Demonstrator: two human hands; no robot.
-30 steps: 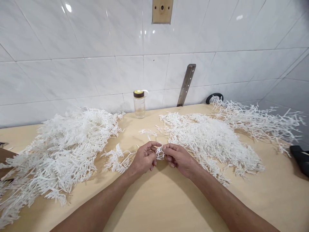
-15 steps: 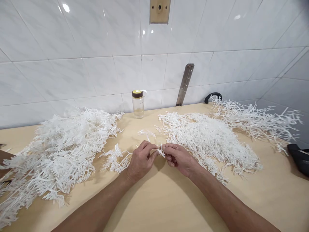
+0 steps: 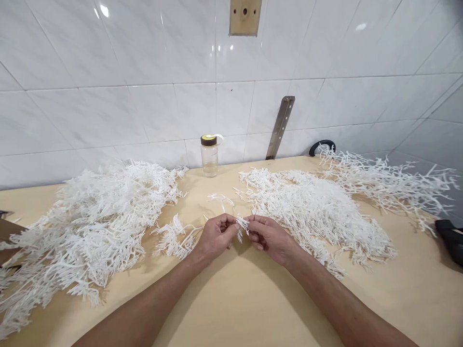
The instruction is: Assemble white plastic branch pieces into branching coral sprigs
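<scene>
Between my two hands is a small white branching plastic sprig (image 3: 241, 227), pinched over the middle of the table. My left hand (image 3: 217, 235) grips it with thumb and fingertips. From the other side, my right hand (image 3: 265, 237) pinches it too, its other fingers curled under. A thin white strand (image 3: 221, 197) loops on the wood just beyond my fingers. Beside my left wrist lies a small loose bunch of white sprigs (image 3: 175, 238), with a stem running toward the hand.
A large heap of white sprigs (image 3: 104, 217) spreads at left, another heap (image 3: 314, 207) at right. Longer white branches (image 3: 390, 180) lie at the back right. A clear bottle (image 3: 210, 159) stands near the tiled wall. A metal strip (image 3: 281, 127) leans there. Black objects (image 3: 450, 238) sit at the right edge.
The sprig has turned between my fingers, and its tips now fan out and hang down. My left hand has shifted its grip slightly. The whole view has moved a little.
</scene>
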